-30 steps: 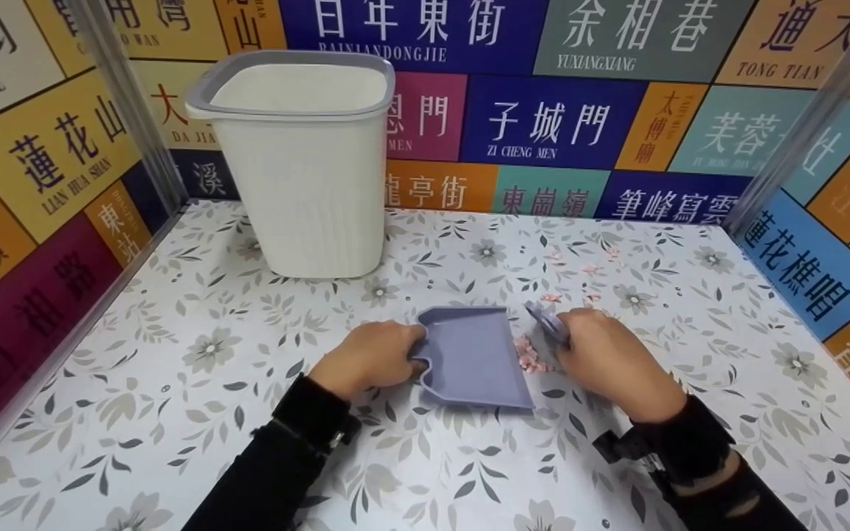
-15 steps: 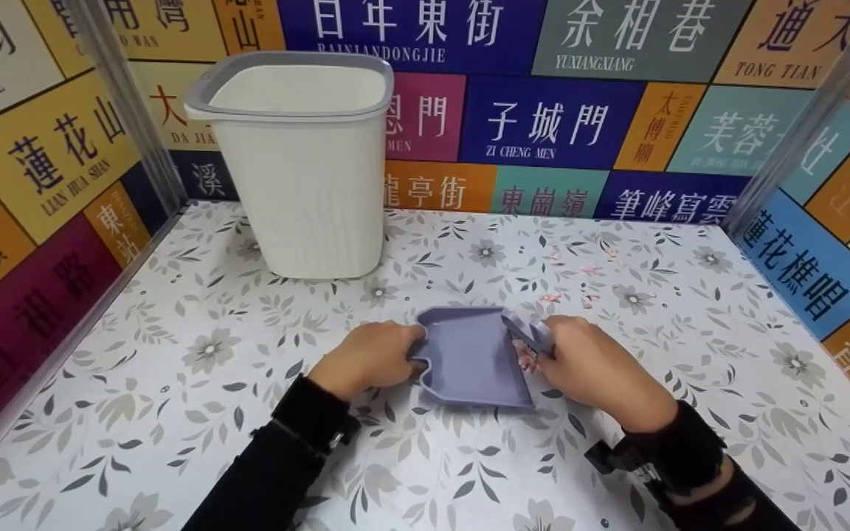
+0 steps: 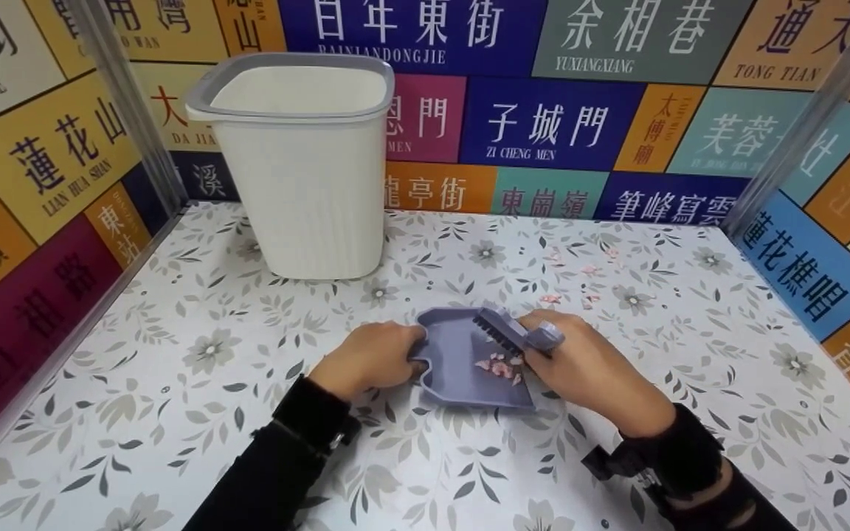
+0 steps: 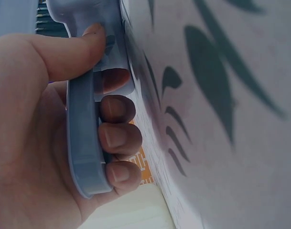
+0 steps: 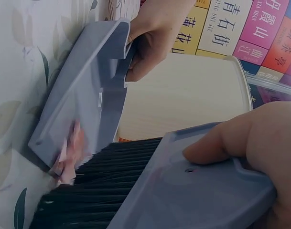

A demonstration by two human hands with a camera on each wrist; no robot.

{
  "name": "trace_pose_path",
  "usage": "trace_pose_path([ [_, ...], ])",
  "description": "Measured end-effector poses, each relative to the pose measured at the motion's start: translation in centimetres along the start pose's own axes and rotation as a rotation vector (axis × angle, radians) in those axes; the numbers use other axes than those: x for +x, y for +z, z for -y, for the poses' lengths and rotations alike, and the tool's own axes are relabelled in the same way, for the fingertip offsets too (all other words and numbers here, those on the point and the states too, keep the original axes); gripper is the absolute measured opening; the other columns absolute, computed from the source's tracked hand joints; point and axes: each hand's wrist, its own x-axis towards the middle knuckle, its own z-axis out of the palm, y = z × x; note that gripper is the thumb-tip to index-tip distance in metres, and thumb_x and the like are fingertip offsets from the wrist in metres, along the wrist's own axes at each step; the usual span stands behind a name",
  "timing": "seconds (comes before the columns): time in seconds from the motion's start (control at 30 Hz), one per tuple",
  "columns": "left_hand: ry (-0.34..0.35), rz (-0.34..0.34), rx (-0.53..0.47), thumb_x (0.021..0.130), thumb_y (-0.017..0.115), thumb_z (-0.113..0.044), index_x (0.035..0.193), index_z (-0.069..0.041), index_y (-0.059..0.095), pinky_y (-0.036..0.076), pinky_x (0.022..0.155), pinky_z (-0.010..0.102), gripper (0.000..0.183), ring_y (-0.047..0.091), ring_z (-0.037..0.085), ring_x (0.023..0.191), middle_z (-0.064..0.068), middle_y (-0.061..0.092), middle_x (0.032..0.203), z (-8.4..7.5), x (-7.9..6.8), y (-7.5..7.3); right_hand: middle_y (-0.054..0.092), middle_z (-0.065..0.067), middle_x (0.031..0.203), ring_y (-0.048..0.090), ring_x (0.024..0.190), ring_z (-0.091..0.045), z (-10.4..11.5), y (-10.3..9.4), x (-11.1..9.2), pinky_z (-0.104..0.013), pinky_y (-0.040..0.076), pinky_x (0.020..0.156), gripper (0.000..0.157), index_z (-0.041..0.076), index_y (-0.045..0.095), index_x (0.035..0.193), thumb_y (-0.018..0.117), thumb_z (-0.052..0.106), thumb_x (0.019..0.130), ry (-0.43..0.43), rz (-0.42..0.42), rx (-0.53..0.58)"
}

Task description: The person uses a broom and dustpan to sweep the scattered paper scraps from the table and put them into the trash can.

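A grey-blue dustpan (image 3: pixel 451 369) lies on the table, its wide lip facing right. My left hand (image 3: pixel 377 358) grips its handle (image 4: pixel 83 138), fingers curled round it and thumb on top. In my right hand (image 3: pixel 587 361) is a small grey-blue brush (image 5: pixel 193 176) with dark bristles (image 5: pixel 112 174), its thumb pressed on the back of the brush head. The bristles reach over the dustpan's lip. Pink scraps (image 3: pixel 500 366) lie inside the pan near the lip, right at the bristles in the right wrist view.
A white bin (image 3: pixel 307 192) with a grey rim stands at the back left. Several more pink scraps (image 3: pixel 589 271) are scattered on the floral tablecloth (image 3: pixel 425 472), beyond my right hand. Walls covered in coloured signs (image 3: pixel 554 122) close off the back and sides.
My right hand has moved left with the brush, from beside the dustpan to over its lip. The pile of pink scraps has shifted from the table into the pan. My left hand stays put.
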Motion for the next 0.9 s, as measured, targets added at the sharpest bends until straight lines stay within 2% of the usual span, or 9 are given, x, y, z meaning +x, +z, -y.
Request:
trace_pose_path([
  [0.13, 0.003, -0.005, 0.001, 0.099, 0.075, -0.03, 0.1, -0.016, 0.064, 0.056, 0.087, 0.048, 0.017, 0.064, 0.026, 0.085, 0.001, 0.063, 0.086, -0.1, 0.0, 0.0, 0.068, 0.004, 0.093, 0.06, 0.082, -0.012, -0.5, -0.7, 0.2, -0.035, 0.056, 0.073, 0.021, 0.014, 0.073, 0.097, 0.069, -0.006, 0.094, -0.094, -0.059, -0.038],
  [0.2, 0.009, -0.01, 0.009, 0.099, 0.075, -0.03, 0.098, -0.017, 0.063, 0.056, 0.085, 0.049, 0.018, 0.063, 0.026, 0.083, 0.001, 0.062, 0.084, -0.1, -0.1, -0.1, 0.064, 0.004, 0.089, 0.058, 0.079, -0.013, -0.8, -1.1, 0.2, -0.034, 0.053, 0.071, 0.02, 0.014, 0.069, 0.093, 0.068, -0.006, 0.095, -0.097, -0.081, -0.06],
  [0.37, 0.009, -0.012, 0.025, 0.098, 0.075, -0.03, 0.095, -0.017, 0.061, 0.056, 0.082, 0.049, 0.02, 0.062, 0.027, 0.08, 0.002, 0.061, 0.082, -0.1, -0.1, -0.1, 0.065, -0.001, 0.09, 0.059, 0.08, -0.019, -1.3, -1.6, 0.0, -0.038, 0.053, 0.07, 0.016, 0.01, 0.066, 0.091, 0.064, -0.005, 0.095, 0.043, -0.069, -0.091],
  [0.47, 0.001, -0.009, 0.022, 0.098, 0.075, -0.03, 0.096, -0.016, 0.062, 0.056, 0.084, 0.05, 0.019, 0.064, 0.027, 0.082, 0.002, 0.062, 0.083, -0.1, -0.1, -0.1, 0.068, -0.005, 0.092, 0.062, 0.078, -0.021, -1.6, -1.4, 0.0, -0.04, 0.055, 0.067, 0.012, 0.008, 0.069, 0.093, 0.067, -0.004, 0.092, 0.121, -0.05, -0.119],
  [0.53, 0.002, -0.008, 0.022, 0.098, 0.075, -0.03, 0.097, -0.016, 0.062, 0.056, 0.084, 0.05, 0.019, 0.064, 0.028, 0.083, 0.002, 0.062, 0.084, -0.1, -0.1, -0.1, 0.068, -0.006, 0.09, 0.062, 0.076, -0.022, -2.0, -1.1, 0.0, -0.042, 0.056, 0.065, 0.009, 0.007, 0.07, 0.093, 0.07, -0.002, 0.091, 0.141, -0.046, -0.162],
  [0.67, 0.011, -0.011, 0.013, 0.098, 0.075, -0.03, 0.097, -0.016, 0.062, 0.056, 0.084, 0.05, 0.019, 0.064, 0.027, 0.083, 0.001, 0.061, 0.083, -0.1, -0.1, -0.1, 0.063, -0.005, 0.082, 0.059, 0.073, -0.023, -2.5, -0.8, 0.0, -0.045, 0.054, 0.065, 0.015, 0.008, 0.063, 0.081, 0.069, -0.003, 0.089, 0.161, -0.017, -0.232],
  [0.77, 0.015, -0.014, 0.007, 0.098, 0.075, -0.029, 0.098, -0.016, 0.063, 0.056, 0.084, 0.049, 0.018, 0.064, 0.027, 0.083, 0.001, 0.061, 0.083, 0.0, -0.1, 0.0, 0.06, -0.004, 0.079, 0.056, 0.07, -0.022, -2.3, -0.8, 0.0, -0.042, 0.051, 0.062, 0.022, 0.011, 0.055, 0.076, 0.066, -0.004, 0.088, 0.17, 0.031, -0.209],
  [0.9, 0.015, -0.015, 0.006, 0.098, 0.075, -0.03, 0.099, -0.015, 0.064, 0.056, 0.085, 0.049, 0.018, 0.064, 0.027, 0.083, 0.001, 0.061, 0.084, 0.0, 0.0, 0.0, 0.061, -0.005, 0.079, 0.055, 0.066, -0.019, -1.7, -0.9, -0.1, -0.036, 0.049, 0.056, 0.017, 0.009, 0.058, 0.079, 0.065, -0.002, 0.09, 0.184, 0.083, -0.12],
])
